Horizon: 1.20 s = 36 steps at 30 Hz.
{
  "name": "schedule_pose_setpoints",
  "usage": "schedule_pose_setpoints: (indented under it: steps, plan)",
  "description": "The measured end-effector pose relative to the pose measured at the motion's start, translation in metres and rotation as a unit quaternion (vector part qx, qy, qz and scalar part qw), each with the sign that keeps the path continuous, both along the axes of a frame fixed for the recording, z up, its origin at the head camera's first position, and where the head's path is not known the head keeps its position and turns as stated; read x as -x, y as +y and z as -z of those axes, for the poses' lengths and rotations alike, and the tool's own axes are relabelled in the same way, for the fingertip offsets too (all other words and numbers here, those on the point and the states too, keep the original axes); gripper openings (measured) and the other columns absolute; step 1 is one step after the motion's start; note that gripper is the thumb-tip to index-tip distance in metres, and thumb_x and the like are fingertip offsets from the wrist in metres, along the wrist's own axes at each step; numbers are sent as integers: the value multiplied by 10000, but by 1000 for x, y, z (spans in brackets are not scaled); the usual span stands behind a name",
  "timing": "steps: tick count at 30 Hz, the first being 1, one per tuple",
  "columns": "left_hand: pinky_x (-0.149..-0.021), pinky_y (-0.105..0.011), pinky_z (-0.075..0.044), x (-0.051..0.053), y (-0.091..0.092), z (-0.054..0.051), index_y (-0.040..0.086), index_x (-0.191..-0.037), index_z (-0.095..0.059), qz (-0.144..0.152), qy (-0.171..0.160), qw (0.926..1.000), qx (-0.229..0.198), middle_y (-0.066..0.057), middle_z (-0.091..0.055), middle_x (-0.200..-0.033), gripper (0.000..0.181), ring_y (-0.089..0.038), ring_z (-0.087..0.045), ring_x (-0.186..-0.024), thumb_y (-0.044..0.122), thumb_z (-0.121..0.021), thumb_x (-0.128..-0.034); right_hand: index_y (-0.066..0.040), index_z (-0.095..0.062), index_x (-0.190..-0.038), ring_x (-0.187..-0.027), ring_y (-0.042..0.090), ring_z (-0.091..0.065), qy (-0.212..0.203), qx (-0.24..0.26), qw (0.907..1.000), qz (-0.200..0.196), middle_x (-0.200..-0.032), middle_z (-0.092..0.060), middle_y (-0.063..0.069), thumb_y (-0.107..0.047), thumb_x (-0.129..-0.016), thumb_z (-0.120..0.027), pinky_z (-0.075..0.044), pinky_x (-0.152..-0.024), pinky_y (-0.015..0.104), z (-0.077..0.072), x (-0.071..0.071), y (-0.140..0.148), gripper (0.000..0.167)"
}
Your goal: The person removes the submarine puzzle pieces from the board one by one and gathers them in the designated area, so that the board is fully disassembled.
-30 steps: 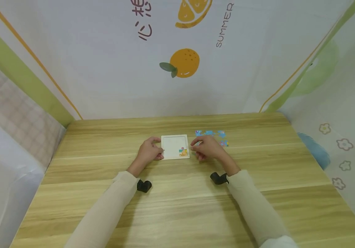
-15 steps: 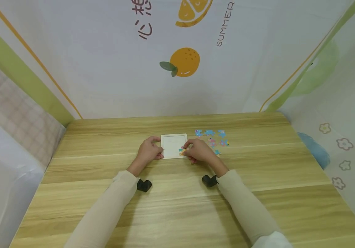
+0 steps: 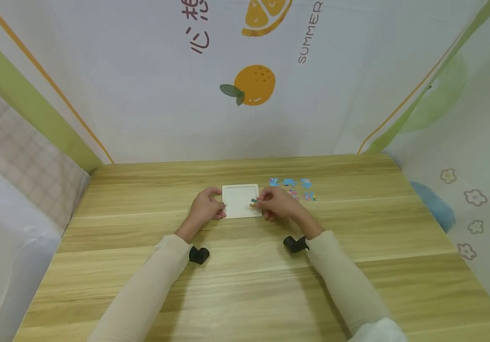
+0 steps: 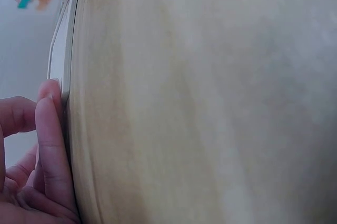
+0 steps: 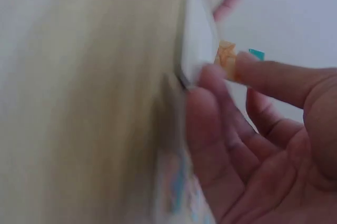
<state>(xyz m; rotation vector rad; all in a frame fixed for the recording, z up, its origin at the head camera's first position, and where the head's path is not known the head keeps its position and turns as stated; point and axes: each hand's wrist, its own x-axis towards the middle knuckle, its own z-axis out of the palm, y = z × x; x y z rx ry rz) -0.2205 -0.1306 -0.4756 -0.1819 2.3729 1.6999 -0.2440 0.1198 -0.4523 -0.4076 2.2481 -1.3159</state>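
A flat white puzzle tray (image 3: 239,199) with a raised rim lies on the table. My left hand (image 3: 204,206) holds its left edge, fingers and thumb against the rim; in the left wrist view one finger lies along that edge. My right hand (image 3: 281,204) pinches a small orange and teal jigsaw piece (image 5: 226,58) between thumb and fingers. This piece is tilted and raised over the tray's right side. Fingers hide part of it.
Several loose blue and pink jigsaw pieces (image 3: 289,182) lie behind and to the right of the right hand, some partly covered by it. Black camera mounts (image 3: 199,255) sit at both wrists. A printed white curtain (image 3: 163,104) stands behind the wooden table (image 3: 245,285).
The right hand came in from the tray's right, took hold of the orange and teal piece in its lower right corner and lifted it, tilting it. The left hand stayed put.
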Motion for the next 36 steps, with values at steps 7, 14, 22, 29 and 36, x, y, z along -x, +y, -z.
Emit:
schedule_pose_setpoints:
  steps: [7, 14, 22, 29, 36]
  plan:
    - [-542, -214, -576, -2, 2, -2, 26, -1312, -515, -24, -27, 10000, 19, -94, -581, -745, 442, -126, -646, -534, -8, -609, -882, -15, -577, -1007, -636, 222, -673, -60, -28, 10000, 66, -782, -684, 150, -179, -939, -653, -593, -574, 324, -12, 6, 45, 193]
    - [-546, -215, -577, -3, 1, -4, 22, -1322, -512, 14, -39, 10000, 32, -95, -583, -757, 453, -123, -646, -540, -6, -608, -880, -7, -602, -1117, -628, 200, -641, -4, -193, 9981, 592, -743, -613, 83, -251, -953, -634, -584, -598, 326, -12, 3, 90, 296]
    - [-549, -217, -579, -2, -1, -1, 32, -1315, -516, 23, -37, 10000, 61, -98, -587, -766, 442, -124, -650, -540, 3, -609, -884, 48, -580, -1160, -591, 167, -638, -98, -143, 9958, 895, -730, -615, 85, -201, -958, -628, -601, -601, 321, -10, -6, 123, 324]
    - [-549, -216, -578, -2, -2, -2, 29, -1319, -512, 28, -30, 10000, 80, -94, -585, -754, 443, -125, -652, -542, 4, -608, -887, 78, -553, -1172, -581, 137, -627, -213, -294, 9949, 946, -724, -612, 75, -172, -976, -593, -587, -569, 281, -3, -13, 141, 320]
    - [-553, -215, -580, -2, -2, 0, 30, -1310, -518, -7, -69, 10000, 29, -98, -580, -770, 444, -124, -653, -548, -5, -615, -879, 76, -567, -1159, -560, 128, -608, -309, -429, 9928, 1076, -700, -593, 54, -155, -973, -591, -576, -546, 268, 8, -14, 145, 298]
